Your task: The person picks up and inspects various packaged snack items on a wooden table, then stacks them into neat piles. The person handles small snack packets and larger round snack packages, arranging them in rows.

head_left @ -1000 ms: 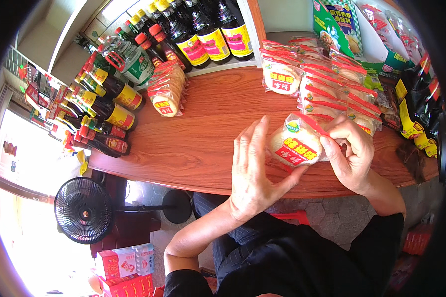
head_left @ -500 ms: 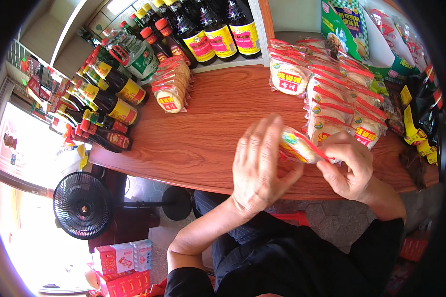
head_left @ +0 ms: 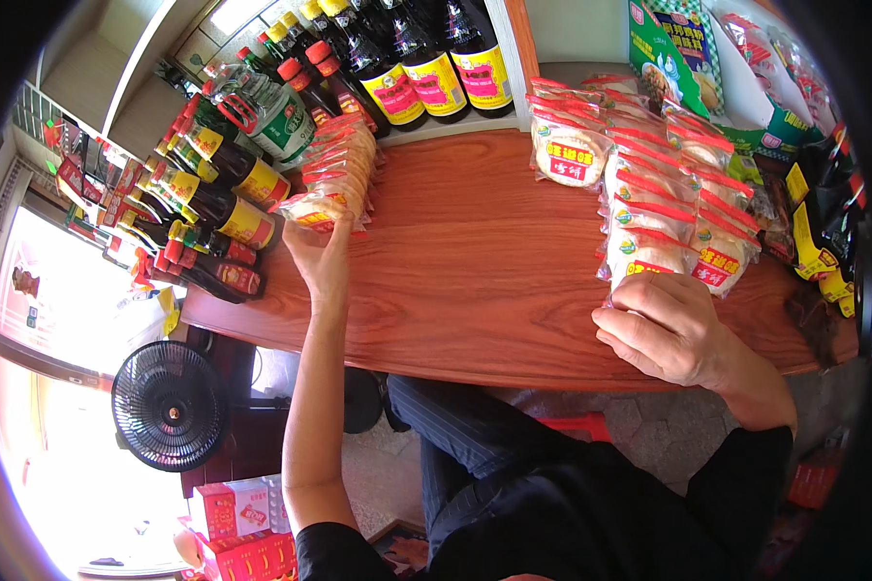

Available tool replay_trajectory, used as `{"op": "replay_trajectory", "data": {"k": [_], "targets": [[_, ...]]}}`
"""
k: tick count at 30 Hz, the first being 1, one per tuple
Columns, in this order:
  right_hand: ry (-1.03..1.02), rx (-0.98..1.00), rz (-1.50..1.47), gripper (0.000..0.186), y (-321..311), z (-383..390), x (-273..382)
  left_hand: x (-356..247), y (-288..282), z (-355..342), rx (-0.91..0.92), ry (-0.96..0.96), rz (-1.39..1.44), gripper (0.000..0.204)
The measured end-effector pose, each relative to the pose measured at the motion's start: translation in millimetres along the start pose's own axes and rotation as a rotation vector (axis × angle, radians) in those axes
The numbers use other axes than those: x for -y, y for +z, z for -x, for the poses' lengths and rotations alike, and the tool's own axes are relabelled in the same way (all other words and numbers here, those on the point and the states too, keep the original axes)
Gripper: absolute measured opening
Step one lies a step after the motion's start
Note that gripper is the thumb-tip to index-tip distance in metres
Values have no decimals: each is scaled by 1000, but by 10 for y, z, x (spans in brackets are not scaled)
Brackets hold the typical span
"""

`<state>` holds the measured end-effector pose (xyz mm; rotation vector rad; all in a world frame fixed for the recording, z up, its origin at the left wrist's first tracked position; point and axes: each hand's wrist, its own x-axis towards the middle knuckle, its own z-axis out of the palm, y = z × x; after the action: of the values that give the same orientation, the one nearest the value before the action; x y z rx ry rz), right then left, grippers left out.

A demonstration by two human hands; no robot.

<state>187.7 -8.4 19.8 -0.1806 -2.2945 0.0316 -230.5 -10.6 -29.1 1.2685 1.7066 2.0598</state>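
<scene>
My left hand (head_left: pixel 322 259) pinches a clear packet of round crackers (head_left: pixel 312 210) with a red edge. It holds the packet at the front of a row of like packets (head_left: pixel 344 155), which lean on one another at the left of the table. My right hand (head_left: pixel 667 329) is closed, fingers curled, at the near end of a larger group of these cracker packets (head_left: pixel 654 213) on the right. Its knuckles cover part of the nearest packets, and what its fingers hold, if anything, is hidden.
Dark sauce bottles (head_left: pixel 218 198) and a clear jug (head_left: pixel 273 118) stand left of the small row; tall bottles (head_left: pixel 431 73) fill the shelf behind. Green boxes (head_left: pixel 669 58) and black-and-yellow bags (head_left: pixel 819 232) lie at right. A black fan (head_left: pixel 170 407) stands beyond the wooden table's (head_left: pixel 455 281) left edge.
My left hand has moved from the middle to the left row, taking the cracker packet with it. My right hand has let go of that packet and curled closed near the right group.
</scene>
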Motion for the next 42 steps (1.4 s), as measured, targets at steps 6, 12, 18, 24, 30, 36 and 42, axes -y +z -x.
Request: {"op": "replay_trajectory", "data": {"k": [6, 12, 18, 24, 30, 36, 42], "targets": [[-36, 71, 26, 27, -54, -31, -23, 243, 9, -160, 45, -129, 0, 77], [-64, 86, 62, 26, -45, -17, -17, 290, 41, -174, 67, -140, -50, 81], [-51, 107, 86, 24, -42, -13, -11, 177, 82, -98, 142, -85, -65, 92], [-42, 128, 109, 22, -39, 7, -8, 77, 74, 38, 19, -38, -73, 97], [-48, 116, 123, 21, -21, 10, -11, -252, 255, 257, 13, 316, -398, 70], [-66, 101, 109, 20, -50, 17, -22, -609, 1203, 530, 352, 282, -236, 47], [-72, 118, 132, 20, -89, 30, -48, -449, 2006, 434, 454, -58, 96, 50]]}}
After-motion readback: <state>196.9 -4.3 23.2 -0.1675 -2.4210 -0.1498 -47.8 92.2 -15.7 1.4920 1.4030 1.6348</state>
